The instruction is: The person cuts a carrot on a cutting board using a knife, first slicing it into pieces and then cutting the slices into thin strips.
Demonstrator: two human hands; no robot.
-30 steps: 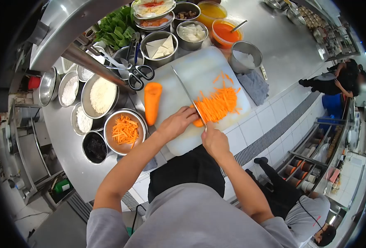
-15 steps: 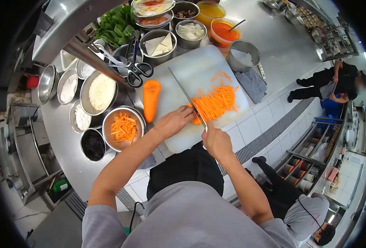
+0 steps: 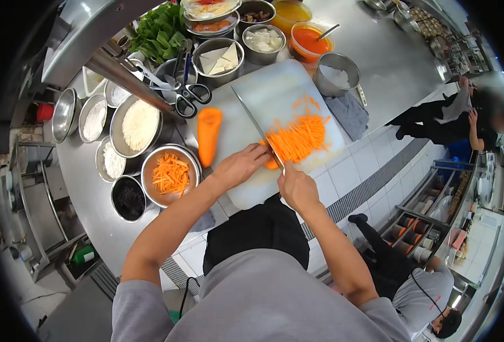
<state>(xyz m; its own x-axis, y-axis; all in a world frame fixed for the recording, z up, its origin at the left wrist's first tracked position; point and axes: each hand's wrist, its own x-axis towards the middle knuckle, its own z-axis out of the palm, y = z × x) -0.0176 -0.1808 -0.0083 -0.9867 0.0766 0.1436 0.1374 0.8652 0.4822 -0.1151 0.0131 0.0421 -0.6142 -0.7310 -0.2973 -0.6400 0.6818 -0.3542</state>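
Observation:
My right hand (image 3: 298,189) is wrapped around the handle of a kitchen knife (image 3: 251,119), whose long blade points away across the white cutting board (image 3: 243,191). Just left of the blade, my left hand (image 3: 242,166) has its fingers bent and pressed on a piece of carrot (image 3: 271,165), mostly hidden under the fingertips and the knife. Right of the blade, thin carrot strips (image 3: 299,138) lie in a row, with a few loose slices above them. A larger peeled carrot piece (image 3: 208,137) rests along the board's left side.
Left of the board stand a bowl of carrot strips (image 3: 170,174), a bowl of white grains (image 3: 140,126) and scissors (image 3: 192,100). Behind are a pot with white blocks (image 3: 219,60) and a tub of orange liquid (image 3: 310,43). A grey cloth (image 3: 347,117) hangs right; two people are beyond.
The person at the far right has come closer and shifted posture, holding a pale cloth. My hands, the knife and the carrot strips have barely moved.

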